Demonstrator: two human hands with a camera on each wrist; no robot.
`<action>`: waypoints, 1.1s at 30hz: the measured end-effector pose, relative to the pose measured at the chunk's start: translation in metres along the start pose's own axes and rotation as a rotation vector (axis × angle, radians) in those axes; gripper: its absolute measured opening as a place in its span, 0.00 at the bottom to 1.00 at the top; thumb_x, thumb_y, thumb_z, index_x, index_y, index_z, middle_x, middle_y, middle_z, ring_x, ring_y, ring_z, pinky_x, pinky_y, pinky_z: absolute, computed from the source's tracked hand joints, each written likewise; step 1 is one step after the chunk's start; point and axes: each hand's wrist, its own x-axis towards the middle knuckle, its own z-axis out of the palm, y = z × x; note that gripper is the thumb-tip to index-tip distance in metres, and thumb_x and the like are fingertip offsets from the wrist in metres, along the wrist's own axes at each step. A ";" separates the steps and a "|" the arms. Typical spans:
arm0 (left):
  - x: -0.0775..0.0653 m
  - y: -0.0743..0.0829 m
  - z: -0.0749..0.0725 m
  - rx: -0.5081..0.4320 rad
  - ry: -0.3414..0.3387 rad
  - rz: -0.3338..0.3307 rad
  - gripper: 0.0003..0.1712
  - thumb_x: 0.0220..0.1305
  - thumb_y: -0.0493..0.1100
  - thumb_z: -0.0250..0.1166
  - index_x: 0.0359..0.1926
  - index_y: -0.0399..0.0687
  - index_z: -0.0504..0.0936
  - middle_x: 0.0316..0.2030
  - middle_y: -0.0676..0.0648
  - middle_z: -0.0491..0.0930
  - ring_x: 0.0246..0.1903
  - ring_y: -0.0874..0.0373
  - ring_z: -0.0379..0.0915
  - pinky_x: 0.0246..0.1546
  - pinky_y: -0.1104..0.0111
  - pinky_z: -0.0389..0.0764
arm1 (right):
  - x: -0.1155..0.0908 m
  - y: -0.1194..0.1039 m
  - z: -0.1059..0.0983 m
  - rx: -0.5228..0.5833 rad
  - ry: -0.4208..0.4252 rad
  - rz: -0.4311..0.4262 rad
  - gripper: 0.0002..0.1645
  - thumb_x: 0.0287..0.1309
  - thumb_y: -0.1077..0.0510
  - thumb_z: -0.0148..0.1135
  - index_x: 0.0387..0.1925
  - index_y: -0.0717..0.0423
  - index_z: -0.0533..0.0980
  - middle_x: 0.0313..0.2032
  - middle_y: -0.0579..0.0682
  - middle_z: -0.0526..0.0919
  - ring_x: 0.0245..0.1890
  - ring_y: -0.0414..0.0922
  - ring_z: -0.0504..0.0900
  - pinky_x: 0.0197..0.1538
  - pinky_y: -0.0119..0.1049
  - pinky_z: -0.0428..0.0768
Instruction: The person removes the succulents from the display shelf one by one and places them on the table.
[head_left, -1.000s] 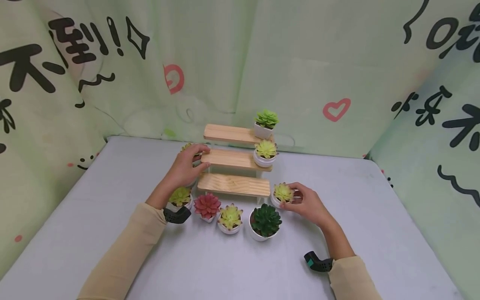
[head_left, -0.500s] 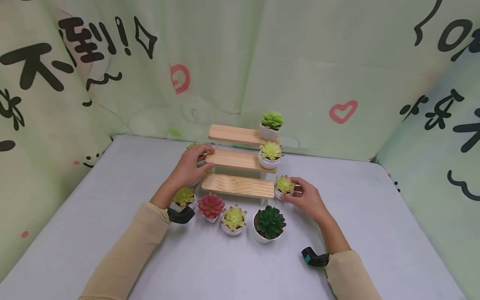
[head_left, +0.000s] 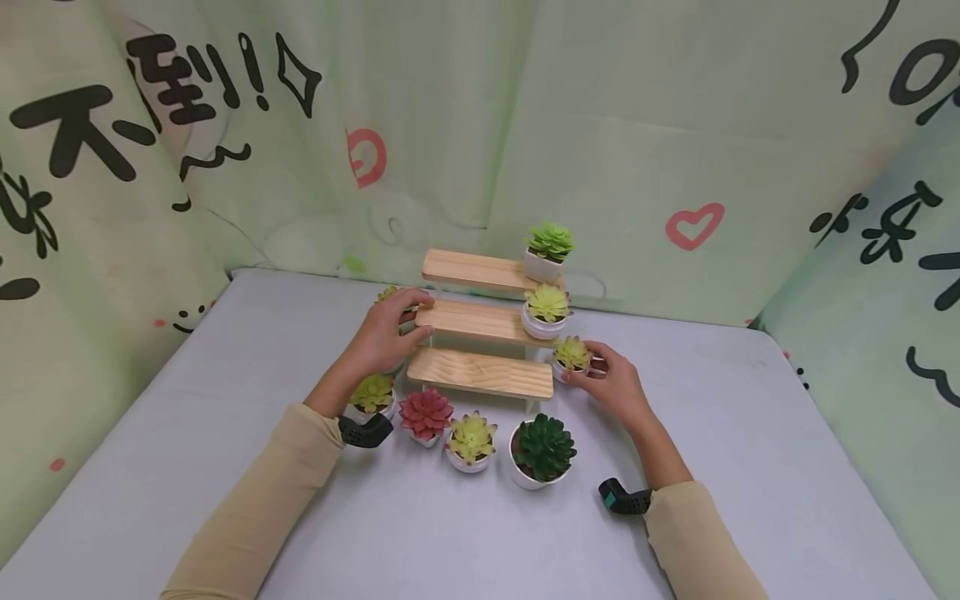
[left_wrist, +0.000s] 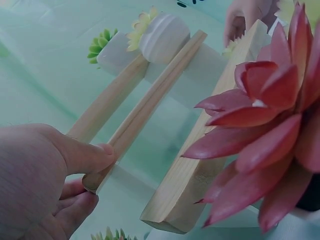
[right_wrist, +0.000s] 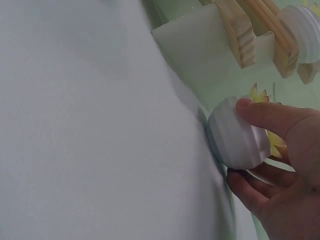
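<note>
In the head view, a three-tier wooden plant stand [head_left: 480, 372] stands mid-table. My left hand [head_left: 386, 333] pinches the left end of its middle shelf [left_wrist: 145, 115], thumb above and fingers below. Beside the stand's right side, my right hand [head_left: 615, 383] grips a small yellow-green potted succulent [head_left: 573, 357]. The right wrist view shows thumb and fingers on its ribbed white pot [right_wrist: 235, 135], low by the table; I cannot tell if it touches. On the stand's right ends sit a bright green succulent [head_left: 550, 246] on top and a yellow-green one [head_left: 547, 308] on the middle tier.
In front of the stand are a red succulent [head_left: 425, 414], a yellow-green one [head_left: 471, 439] and a dark green one [head_left: 543, 450]. Another yellow-green plant [head_left: 372, 393] stands by my left wrist, and one more [head_left: 386, 293] is partly hidden behind my left hand. A printed curtain [head_left: 600, 167] surrounds the table.
My right hand has moved the potted succulent back along the stand's right side, away from me. My left hand keeps its hold on the middle shelf. The head view has shifted slightly.
</note>
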 end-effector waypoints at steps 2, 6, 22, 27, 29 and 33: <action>0.000 0.000 0.000 0.000 0.000 -0.004 0.21 0.64 0.37 0.64 0.57 0.39 0.73 0.58 0.39 0.72 0.62 0.45 0.70 0.62 0.61 0.77 | 0.004 0.000 0.000 0.000 0.002 0.002 0.41 0.56 0.52 0.69 0.67 0.59 0.63 0.62 0.63 0.71 0.61 0.59 0.73 0.62 0.52 0.77; 0.000 0.000 0.000 0.004 0.000 -0.003 0.20 0.64 0.37 0.64 0.57 0.39 0.73 0.58 0.38 0.72 0.62 0.45 0.70 0.62 0.61 0.77 | 0.010 0.000 0.000 0.000 0.003 -0.001 0.41 0.56 0.52 0.68 0.67 0.59 0.63 0.62 0.64 0.71 0.61 0.59 0.74 0.61 0.52 0.78; 0.001 0.001 0.002 0.023 0.005 0.015 0.20 0.64 0.36 0.64 0.56 0.39 0.73 0.58 0.38 0.72 0.62 0.45 0.70 0.61 0.61 0.77 | 0.029 0.001 0.000 0.029 0.043 0.007 0.38 0.56 0.52 0.69 0.65 0.57 0.66 0.62 0.62 0.72 0.61 0.58 0.75 0.60 0.51 0.79; 0.001 0.002 0.002 0.020 0.004 0.007 0.19 0.65 0.36 0.63 0.56 0.38 0.73 0.58 0.38 0.72 0.62 0.45 0.69 0.62 0.61 0.77 | 0.034 0.001 0.001 0.054 0.063 -0.024 0.37 0.56 0.55 0.69 0.65 0.59 0.66 0.61 0.63 0.73 0.62 0.58 0.75 0.61 0.51 0.78; 0.000 0.002 0.002 0.023 0.004 0.000 0.19 0.65 0.36 0.63 0.56 0.38 0.73 0.58 0.38 0.72 0.63 0.44 0.68 0.63 0.61 0.76 | 0.036 0.001 0.002 0.072 0.073 -0.040 0.37 0.56 0.56 0.69 0.65 0.61 0.65 0.62 0.63 0.72 0.62 0.58 0.74 0.62 0.50 0.78; -0.001 0.003 0.003 0.023 0.002 -0.004 0.21 0.66 0.37 0.63 0.58 0.38 0.72 0.59 0.38 0.71 0.64 0.43 0.67 0.63 0.60 0.76 | 0.040 0.001 0.004 0.095 0.097 -0.045 0.39 0.57 0.58 0.69 0.66 0.62 0.63 0.63 0.64 0.72 0.64 0.57 0.73 0.64 0.48 0.76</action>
